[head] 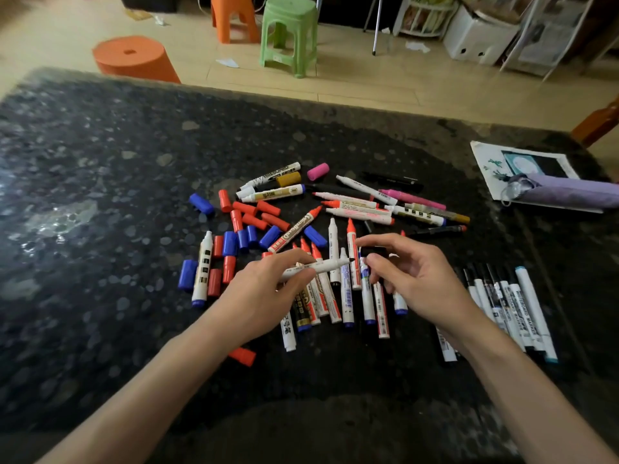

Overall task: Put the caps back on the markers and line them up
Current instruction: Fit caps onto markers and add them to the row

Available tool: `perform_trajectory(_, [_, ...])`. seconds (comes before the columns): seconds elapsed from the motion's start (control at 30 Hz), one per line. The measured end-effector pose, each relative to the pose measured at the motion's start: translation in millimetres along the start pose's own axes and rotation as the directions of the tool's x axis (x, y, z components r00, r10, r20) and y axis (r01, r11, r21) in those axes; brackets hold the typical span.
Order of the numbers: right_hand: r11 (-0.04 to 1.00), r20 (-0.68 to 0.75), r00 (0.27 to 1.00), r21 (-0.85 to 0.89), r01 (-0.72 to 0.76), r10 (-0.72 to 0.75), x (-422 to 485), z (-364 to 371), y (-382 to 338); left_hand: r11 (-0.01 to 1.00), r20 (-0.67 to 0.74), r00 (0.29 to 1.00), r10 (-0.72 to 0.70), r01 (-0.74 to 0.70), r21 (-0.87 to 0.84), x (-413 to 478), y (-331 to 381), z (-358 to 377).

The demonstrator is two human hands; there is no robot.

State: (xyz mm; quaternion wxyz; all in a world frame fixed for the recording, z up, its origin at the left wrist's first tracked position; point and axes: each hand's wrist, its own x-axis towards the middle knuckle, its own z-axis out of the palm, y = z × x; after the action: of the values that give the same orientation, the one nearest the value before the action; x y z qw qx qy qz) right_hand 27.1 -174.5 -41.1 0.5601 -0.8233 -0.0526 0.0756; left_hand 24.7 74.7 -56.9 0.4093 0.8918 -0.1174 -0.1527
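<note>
Speckled dark stone table (100, 195), plastic stools (288, 35) on pale floor (368, 88) behind
Left hand (264, 293) pinches an uncapped white marker (325, 266) at frame centre; right hand (422, 283) half-curled by its tip, hold unclear

Bare left forearm (150, 380) and right forearm (536, 396) angle inward from the near edge. The left hand (268, 291) is palm-down, fingers curled round a white uncapped marker (321, 266), its tip pointing right. The right hand (422, 283) faces it, forefinger and thumb bent toward that tip; whether they pinch anything is unclear.
</note>
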Motion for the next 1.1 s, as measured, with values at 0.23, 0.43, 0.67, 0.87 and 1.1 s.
perform_trajectory(0.23, [1.000,-0.008,1.000,-0.001,0.002,-0.002,-4,-1,0,0.999,0.000,1.000,0.027,-0.027,-0.044,5,3,1])
perform_trajectory(0.43, [0.999,0.014,0.999,-0.013,0.034,-0.033,-4,0,-2,0.999,0.006,1.000,0.022,-0.022,-0.025,8,1,2])
perform_trajectory(0.67, [0.998,0.009,0.999,-0.035,0.044,-0.044,-7,7,-4,0.997,-0.021,0.997,0.068,-0.069,-0.016,10,5,5])
perform_trajectory(0.87, [0.993,-0.049,0.996,-0.097,0.066,-0.071,-15,19,1,0.997,-0.026,0.997,0.079,-0.078,0.008,10,3,2])
perform_trajectory(1.1, [0.991,0.012,0.999,-0.126,0.049,-0.048,-5,10,4,0.998,0.042,0.998,0.046,-0.048,0.034,12,4,-2])
